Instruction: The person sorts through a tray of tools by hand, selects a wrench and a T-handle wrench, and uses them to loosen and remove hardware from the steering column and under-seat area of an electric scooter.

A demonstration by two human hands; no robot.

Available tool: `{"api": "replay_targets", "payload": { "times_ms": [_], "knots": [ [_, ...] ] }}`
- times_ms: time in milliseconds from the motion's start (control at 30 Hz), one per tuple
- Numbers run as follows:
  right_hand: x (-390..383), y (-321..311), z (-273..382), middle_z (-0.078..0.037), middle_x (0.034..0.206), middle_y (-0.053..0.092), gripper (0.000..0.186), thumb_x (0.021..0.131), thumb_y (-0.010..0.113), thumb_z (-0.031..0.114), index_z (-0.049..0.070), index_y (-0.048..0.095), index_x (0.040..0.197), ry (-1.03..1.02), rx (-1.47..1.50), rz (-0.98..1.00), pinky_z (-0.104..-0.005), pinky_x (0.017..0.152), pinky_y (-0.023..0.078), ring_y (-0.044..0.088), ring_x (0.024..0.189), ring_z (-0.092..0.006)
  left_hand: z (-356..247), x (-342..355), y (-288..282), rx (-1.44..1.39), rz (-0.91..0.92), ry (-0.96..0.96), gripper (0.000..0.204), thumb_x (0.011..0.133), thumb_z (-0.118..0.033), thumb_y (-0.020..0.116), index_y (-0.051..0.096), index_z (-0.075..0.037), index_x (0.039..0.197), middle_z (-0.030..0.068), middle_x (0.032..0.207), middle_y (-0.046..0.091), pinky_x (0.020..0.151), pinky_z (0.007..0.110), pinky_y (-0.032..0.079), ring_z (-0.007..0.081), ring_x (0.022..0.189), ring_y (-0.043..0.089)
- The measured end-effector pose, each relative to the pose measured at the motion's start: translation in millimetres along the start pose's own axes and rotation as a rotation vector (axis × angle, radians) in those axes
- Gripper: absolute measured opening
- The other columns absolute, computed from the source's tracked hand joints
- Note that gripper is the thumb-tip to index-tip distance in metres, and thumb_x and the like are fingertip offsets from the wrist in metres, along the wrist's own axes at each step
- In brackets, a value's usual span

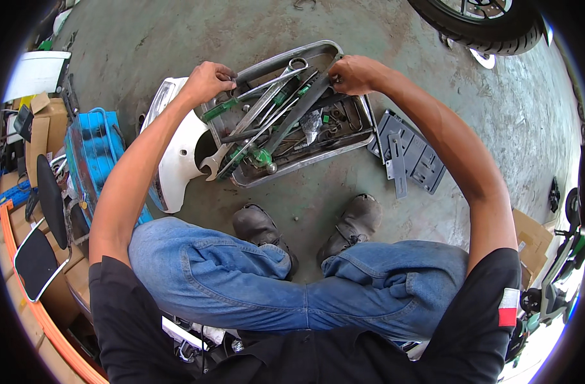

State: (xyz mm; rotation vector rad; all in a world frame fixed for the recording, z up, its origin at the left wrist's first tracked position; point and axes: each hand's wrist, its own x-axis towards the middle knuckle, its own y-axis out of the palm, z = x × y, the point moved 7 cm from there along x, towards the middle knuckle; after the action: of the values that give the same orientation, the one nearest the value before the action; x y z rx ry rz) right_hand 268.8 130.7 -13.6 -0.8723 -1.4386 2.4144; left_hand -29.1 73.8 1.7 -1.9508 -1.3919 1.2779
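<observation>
Right hand (358, 75), at the tray's far right corner, has its thumb and fingers drawn narrow around the upper end of a dark flat bar (299, 112). From that grip the bar slants back toward the person and to the left, across the other tools, its lower end reaching toward the near edge of the metal tray (305, 165).

Left hand (212, 81) is at the tray's far left corner, fingers curled and pointing inward over the rim; whether they grip anything, I cannot tell. Just below its fingertips, at the left edge, lies a screwdriver with a green handle (219, 110), the handle pointing outward.

Between the hands lies a large combination wrench (257, 112), left of the bar. Its ring end is near the far edge, and its open end juts out over the left edge. A clear plastic bag (312, 125) sits right of the bar, well below the right hand. Beyond the left edge stands a white panel (180, 153); beyond the right edge a grey plate (420, 157) lies on the floor (433, 83).
</observation>
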Motion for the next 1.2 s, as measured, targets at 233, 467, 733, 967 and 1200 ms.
{"api": "replay_targets", "payload": {
  "times_ms": [233, 467, 733, 967, 1200],
  "knots": [
    [-4, 0, 3, -0.022, 0.1, 0.071, 0.032, 0.081, 0.063, 0.022, 0.004, 0.073, 0.105, 0.015, 0.005, -0.008, -0.0473, 0.085, 0.054, 0.067, 0.097, -0.0394, -23, 3, 23, -0.32, 0.013, -0.032, 0.033, 0.088, -0.02, 0.059, 0.073, -0.004, 0.113, 0.0135, 0.093, 0.074, 0.081, 0.037, 0.054, 0.0232, 0.086, 0.071],
    [-17, 24, 54, -0.022, 0.089, 0.072, 0.026, 0.08, 0.064, 0.021, 0.0, 0.071, 0.095, -0.074, 0.042, 0.235, -0.0481, 0.077, 0.055, 0.069, 0.087, -0.0406, -35, -4, 49, -0.16, 0.137, 0.157, 0.028, 0.094, -0.015, 0.051, 0.07, 0.0, 0.109, 0.0126, 0.1, 0.071, 0.086, 0.035, 0.051, 0.0198, 0.09, 0.066],
    [-36, 67, 63, -0.018, 0.091, 0.072, 0.03, 0.084, 0.069, 0.03, 0.005, 0.075, 0.1, -0.064, 0.011, 0.64, -0.0446, 0.072, 0.056, 0.069, 0.087, -0.0371, -39, -6, 62, -0.066, 0.203, 0.234, 0.027, 0.097, -0.019, 0.053, 0.07, -0.005, 0.114, 0.0174, 0.114, 0.069, 0.096, 0.041, 0.048, 0.0337, 0.107, 0.064],
    [-20, 68, 47, -0.012, 0.095, 0.074, 0.026, 0.081, 0.064, 0.021, 0.013, 0.077, 0.102, -0.146, 0.306, 0.358, -0.0448, 0.08, 0.053, 0.069, 0.088, -0.0353, -50, -9, 68, -0.273, 0.333, 0.099, 0.023, 0.098, -0.012, 0.058, 0.069, -0.003, 0.116, 0.0089, 0.094, 0.066, 0.077, 0.035, 0.051, 0.0157, 0.076, 0.062],
    [-18, 88, 59, -0.01, 0.082, 0.071, 0.011, 0.073, 0.069, 0.02, 0.013, 0.071, 0.081, -0.422, -0.225, 0.167, -0.0461, 0.064, 0.053, 0.07, 0.082, -0.0343, -57, -12, 74, -0.421, 0.414, 0.27, 0.026, 0.094, -0.005, 0.061, 0.071, -0.004, 0.117, 0.0091, 0.092, 0.065, 0.075, 0.033, 0.049, 0.0134, 0.073, 0.059]
  ]
}}
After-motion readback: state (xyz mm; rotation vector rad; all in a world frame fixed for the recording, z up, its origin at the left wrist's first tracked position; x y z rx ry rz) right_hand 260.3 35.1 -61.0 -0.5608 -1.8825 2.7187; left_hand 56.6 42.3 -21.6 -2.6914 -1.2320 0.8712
